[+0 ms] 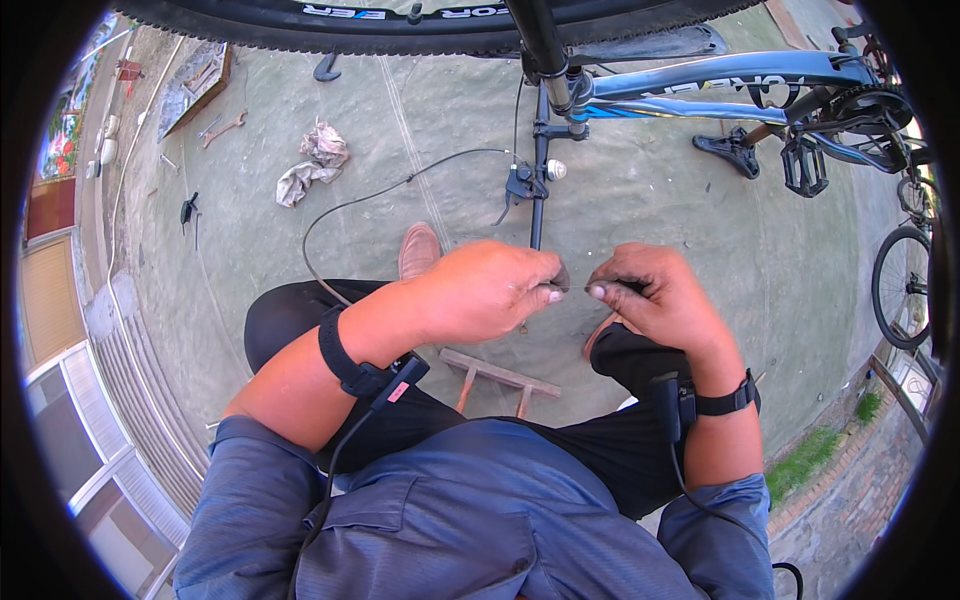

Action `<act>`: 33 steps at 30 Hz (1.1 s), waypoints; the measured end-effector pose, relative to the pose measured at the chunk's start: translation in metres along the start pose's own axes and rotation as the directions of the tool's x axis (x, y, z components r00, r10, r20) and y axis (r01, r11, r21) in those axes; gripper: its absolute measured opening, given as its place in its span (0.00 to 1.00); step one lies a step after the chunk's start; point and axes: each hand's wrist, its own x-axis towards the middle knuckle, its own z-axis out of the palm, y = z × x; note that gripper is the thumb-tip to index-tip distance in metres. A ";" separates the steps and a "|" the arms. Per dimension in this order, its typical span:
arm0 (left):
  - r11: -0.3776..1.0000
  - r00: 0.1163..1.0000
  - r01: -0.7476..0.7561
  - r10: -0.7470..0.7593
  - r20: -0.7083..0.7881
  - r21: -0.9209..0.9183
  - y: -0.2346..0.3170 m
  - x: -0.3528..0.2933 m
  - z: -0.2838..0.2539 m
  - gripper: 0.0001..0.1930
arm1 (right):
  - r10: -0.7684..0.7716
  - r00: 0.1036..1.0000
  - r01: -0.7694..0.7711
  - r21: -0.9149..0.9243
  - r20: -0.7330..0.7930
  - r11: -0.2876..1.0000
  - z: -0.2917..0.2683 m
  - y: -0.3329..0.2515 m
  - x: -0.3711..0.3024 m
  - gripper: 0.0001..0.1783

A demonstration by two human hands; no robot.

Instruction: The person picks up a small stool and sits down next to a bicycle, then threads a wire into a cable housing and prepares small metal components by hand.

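My left hand (488,292) and my right hand (655,297) face each other in front of me, fingertips pinched and a small gap apart. Whatever either pinch holds is too small to make out. Dark smudges mark the fingers. Just beyond them is the bicycle's black handlebar (539,220), its end partly hidden by my left hand. A brake lever (520,187) and a small white-faced round part (556,170) are mounted on it. From near the bar, a black cable (345,203) loops left and down behind my left forearm.
The blue and black bicycle frame (700,85) extends right, with a pedal (805,167) and saddle (728,153). A tire (415,30) crosses the top. On the ground lie a crumpled rag (322,160), a wrench (225,128) and a black lever part (189,208). A wooden stool (500,373) is below my hands.
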 end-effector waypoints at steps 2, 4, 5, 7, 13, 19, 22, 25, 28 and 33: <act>0.994 0.998 0.049 -0.051 0.024 0.100 0.003 -0.004 -0.013 0.09 | 0.118 0.993 -0.117 0.044 -0.016 0.992 -0.016 -0.001 -0.005 0.03; 0.998 0.998 0.054 -0.054 0.008 0.032 -0.004 -0.008 -0.018 0.09 | 0.152 0.988 -0.152 0.025 -0.007 0.988 -0.030 -0.001 -0.008 0.03; 0.998 0.998 0.056 -0.056 0.000 -0.002 -0.006 -0.009 -0.020 0.09 | 0.169 0.986 -0.169 0.015 -0.002 0.985 -0.034 -0.001 -0.008 0.04; 0.999 0.999 0.030 -0.031 0.020 0.038 -0.007 -0.009 -0.025 0.09 | 0.055 0.998 -0.055 0.009 -0.007 0.998 -0.028 0.003 -0.007 0.03; 0.999 0.998 -0.031 0.032 0.053 -0.030 0.002 -0.009 -0.029 0.09 | 0.034 0.999 -0.034 0.069 0.000 0.997 -0.021 0.003 -0.006 0.04; 0.994 0.994 -0.106 0.106 0.022 0.006 -0.002 -0.009 -0.031 0.09 | -0.029 1.000 0.029 0.165 -0.002 0.986 -0.021 -0.001 -0.005 0.05; 0.995 0.995 -0.099 0.098 0.030 0.028 0.000 -0.009 -0.026 0.09 | 0.007 0.999 -0.012 0.154 0.036 0.988 -0.012 -0.011 -0.001 0.06; 0.993 0.994 -0.112 0.112 0.016 0.044 0.000 -0.010 -0.023 0.09 | -0.007 0.999 0.003 0.088 0.048 0.996 -0.008 -0.010 -0.001 0.06; 0.992 0.992 -0.126 0.126 0.001 0.033 -0.001 -0.009 -0.019 0.10 | 0.015 0.988 -0.016 0.007 0.154 1.000 -0.002 -0.018 0.003 0.06; 0.992 0.993 -0.104 0.100 0.058 0.067 0.007 -0.006 -0.018 0.12 | 0.041 0.989 -0.040 -0.005 0.141 0.999 0.013 -0.022 0.005 0.06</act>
